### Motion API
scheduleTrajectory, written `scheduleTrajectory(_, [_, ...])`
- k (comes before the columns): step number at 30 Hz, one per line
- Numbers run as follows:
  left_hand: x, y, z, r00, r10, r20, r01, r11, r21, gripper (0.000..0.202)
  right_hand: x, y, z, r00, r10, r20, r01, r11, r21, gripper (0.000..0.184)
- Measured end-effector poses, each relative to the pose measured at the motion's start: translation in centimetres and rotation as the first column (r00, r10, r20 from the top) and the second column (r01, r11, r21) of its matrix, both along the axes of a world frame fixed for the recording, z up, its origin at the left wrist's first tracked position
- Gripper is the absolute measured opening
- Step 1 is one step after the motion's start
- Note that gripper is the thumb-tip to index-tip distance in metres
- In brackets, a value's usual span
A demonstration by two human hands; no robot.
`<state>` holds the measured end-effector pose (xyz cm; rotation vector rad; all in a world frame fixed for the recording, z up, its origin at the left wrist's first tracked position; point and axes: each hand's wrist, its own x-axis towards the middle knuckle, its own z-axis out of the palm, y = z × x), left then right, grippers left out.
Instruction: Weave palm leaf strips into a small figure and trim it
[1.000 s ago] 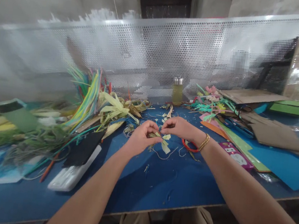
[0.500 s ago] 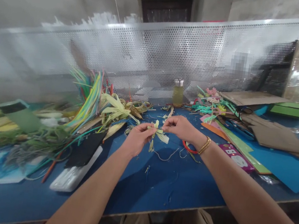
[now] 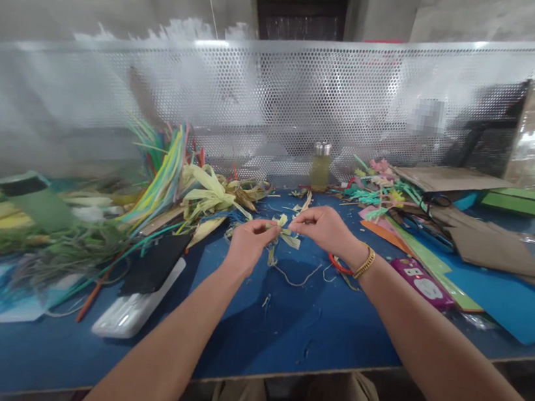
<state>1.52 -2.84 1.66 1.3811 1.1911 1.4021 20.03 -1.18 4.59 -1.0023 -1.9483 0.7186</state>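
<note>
Above the blue table (image 3: 279,333), both my hands pinch a small bundle of pale yellow-green leaf strips (image 3: 283,234). My left hand (image 3: 248,245) grips its left end with closed fingers. My right hand (image 3: 325,228), with a gold bracelet on the wrist, pinches the right end. A thin cord (image 3: 294,278) trails on the table just below the strips. A red ring (image 3: 338,264) lies under my right wrist.
A heap of coloured strips and dried leaves (image 3: 170,194) fills the left. A black pad (image 3: 153,267) and white plastic case (image 3: 134,311) lie near left. A small bottle (image 3: 320,165) stands before the perforated metal screen (image 3: 285,104). Paper sheets and cardboard (image 3: 483,242) cover the right.
My hands have lifted slightly and drawn a little apart, stretching the leaf strips between them. The view has shifted slightly.
</note>
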Motion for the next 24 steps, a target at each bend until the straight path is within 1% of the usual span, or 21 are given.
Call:
scheduleTrajectory(3, [0.3,0.0,-0.5,0.998,0.050,-0.047,-0.048,0.998,0.049,0.025,-0.8,-0.1,-0.5,0.999,0.028,0.020,-0.029,0.998,0.064,0.016])
scheduleTrajectory(5, [0.6,0.0,-0.8,0.998,0.064,-0.007,-0.063,0.996,0.061,0.023,-1.3,-0.2,-0.8,0.998,0.059,0.022,-0.061,0.989,0.134,0.012])
scheduleTrajectory(7, [0.7,0.1,-1.1,0.997,0.060,0.057,-0.063,0.996,0.055,0.023,-1.6,-0.1,-1.2,0.996,0.082,0.017,-0.084,0.986,0.143,0.010])
scheduleTrajectory(9, [0.8,0.2,-1.4,0.994,0.042,0.103,-0.045,0.999,0.030,0.024,-1.8,0.0,-1.5,0.995,0.096,0.011,-0.097,0.992,0.083,0.009])
scheduleTrajectory(11, [0.8,0.4,-1.6,0.993,0.023,0.113,-0.023,1.000,0.001,0.025,-1.8,0.1,-1.8,0.996,0.090,0.001,-0.090,0.996,0.026,0.010])
scheduleTrajectory(15, [0.6,0.5,-1.6,0.998,0.017,0.057,-0.017,1.000,0.007,0.026,-1.7,0.6,-2.3,0.997,0.074,-0.034,-0.075,0.997,-0.022,0.010])
scheduleTrajectory(18, [0.2,0.4,-0.9,0.999,-0.035,0.008,0.035,0.999,-0.008,0.024,-1.4,0.7,-2.0,0.993,0.095,-0.076,-0.103,0.990,-0.101,0.012])
scheduleTrajectory(21, [-0.4,0.2,0.0,0.986,-0.162,0.043,0.165,0.983,-0.085,0.023,-0.7,0.5,-1.3,0.982,0.142,-0.121,-0.163,0.969,-0.185,0.016])
scheduleTrajectory(22, [-0.7,0.1,0.3,0.979,-0.202,0.019,0.203,0.972,-0.119,0.024,-0.4,0.4,-1.0,0.978,0.162,-0.128,-0.187,0.960,-0.210,0.017])
scheduleTrajectory(24, [-1.2,0.1,0.8,0.972,-0.226,-0.062,0.215,0.964,-0.154,0.024,0.1,0.3,-0.6,0.971,0.204,-0.125,-0.230,0.939,-0.254,0.019])
